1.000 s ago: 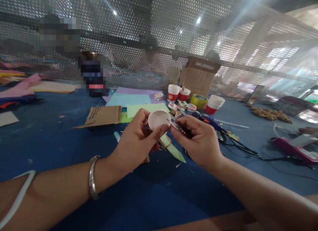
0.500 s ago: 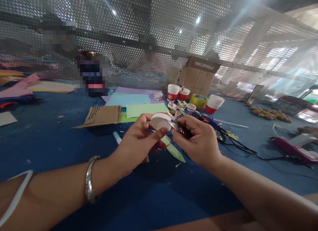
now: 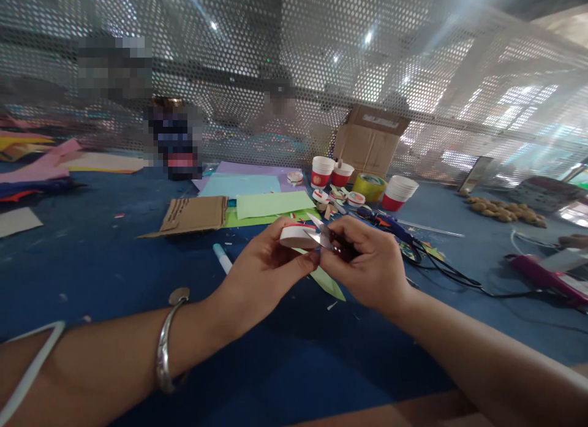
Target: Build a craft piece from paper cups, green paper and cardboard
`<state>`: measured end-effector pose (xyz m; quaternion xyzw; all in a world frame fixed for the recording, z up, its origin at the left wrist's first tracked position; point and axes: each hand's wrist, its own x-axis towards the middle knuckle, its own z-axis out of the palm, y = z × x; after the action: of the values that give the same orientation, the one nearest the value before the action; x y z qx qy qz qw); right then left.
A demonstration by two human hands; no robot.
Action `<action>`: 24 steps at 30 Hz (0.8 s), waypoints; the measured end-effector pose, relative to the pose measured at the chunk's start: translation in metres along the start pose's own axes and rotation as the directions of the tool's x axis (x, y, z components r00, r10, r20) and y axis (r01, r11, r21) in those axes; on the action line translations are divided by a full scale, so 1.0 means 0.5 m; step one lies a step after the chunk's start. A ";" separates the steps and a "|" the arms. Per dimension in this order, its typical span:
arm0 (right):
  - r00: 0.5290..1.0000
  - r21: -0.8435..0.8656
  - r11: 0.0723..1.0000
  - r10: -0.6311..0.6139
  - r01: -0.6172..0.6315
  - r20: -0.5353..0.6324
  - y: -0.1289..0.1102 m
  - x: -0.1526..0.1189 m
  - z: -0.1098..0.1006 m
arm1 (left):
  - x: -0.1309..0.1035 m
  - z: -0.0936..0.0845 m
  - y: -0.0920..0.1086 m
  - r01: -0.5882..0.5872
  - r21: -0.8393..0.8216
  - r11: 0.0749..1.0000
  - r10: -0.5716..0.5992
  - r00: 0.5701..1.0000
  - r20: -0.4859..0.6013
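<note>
My left hand (image 3: 271, 261) grips a short white round cup piece (image 3: 296, 237) with a red edge, fingers behind it and thumb below. My right hand (image 3: 367, 261) is closed on small scissors (image 3: 324, 234). Their blades are spread apart at the right side of the cup piece. A pointed green paper strip (image 3: 328, 284) shows beneath, partly hidden by my hands. Left of my left hand lies a marker (image 3: 222, 258) with a light blue cap.
Behind are corrugated cardboard (image 3: 195, 214), green paper (image 3: 275, 203), paper cups (image 3: 323, 171), yellow tape (image 3: 369, 186) and a blue glue gun (image 3: 392, 226) with a black cable. A magenta power strip (image 3: 546, 280) lies at right.
The cup piece has tilted in my left hand, so its side wall shows more than its flat face. The scissor blades have spread wider apart.
</note>
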<state>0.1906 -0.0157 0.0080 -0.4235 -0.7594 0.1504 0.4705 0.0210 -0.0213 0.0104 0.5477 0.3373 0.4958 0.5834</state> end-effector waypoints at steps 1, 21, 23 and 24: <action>1.000 -0.002 1.000 0.007 -0.007 0.000 -0.001 0.000 -0.001 | 0.000 0.000 -0.001 0.000 -0.018 1.000 0.000 1.000 0.006; 0.992 0.037 0.999 -0.015 0.011 0.125 -0.007 -0.007 0.012 | -0.008 -0.003 -0.016 0.121 -0.101 0.987 -0.130 0.988 -0.082; 0.993 0.044 0.999 -0.015 0.010 0.118 -0.011 -0.009 0.013 | -0.006 -0.002 -0.015 0.134 -0.111 0.985 -0.143 0.986 -0.084; 0.994 0.051 0.999 -0.017 0.012 0.112 -0.013 -0.010 0.014 | -0.006 -0.001 -0.014 0.145 -0.112 0.983 -0.155 0.984 -0.084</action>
<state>0.1822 -0.0223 0.0057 -0.3970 -0.7837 0.1894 0.4386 0.0210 -0.0231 0.0033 0.4657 0.3778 0.4924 0.6308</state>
